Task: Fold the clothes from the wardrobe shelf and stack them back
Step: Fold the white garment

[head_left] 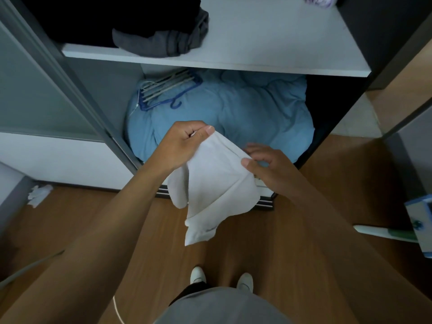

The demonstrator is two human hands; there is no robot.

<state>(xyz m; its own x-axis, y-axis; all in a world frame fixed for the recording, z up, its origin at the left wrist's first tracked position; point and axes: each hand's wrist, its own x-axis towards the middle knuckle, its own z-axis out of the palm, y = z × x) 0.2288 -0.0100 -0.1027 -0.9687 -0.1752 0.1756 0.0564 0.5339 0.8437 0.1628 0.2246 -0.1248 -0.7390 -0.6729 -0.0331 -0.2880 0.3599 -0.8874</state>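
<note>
White garment [217, 181]: small, thin cloth, held in the air in front of the wardrobe, above the wooden floor [292, 242]; its lower part hangs free.
Left hand [184, 142]: thumb and curled fingers pinch the far upper corner.
Right hand [268, 167]: thumb pinches the right edge; the other fingers sit behind the cloth, spread.
Handling: judged light, limp and non-fragile; it will sag wherever unsupported.
Hold points: best taken at two corners of one edge, kept taut.
Shelf [257, 43]: far, white; dark clothes [161, 38] heaped at its left, bare surface to the right.
Below shelf: blue bedding [245, 108] with hangers [166, 90].
</note>
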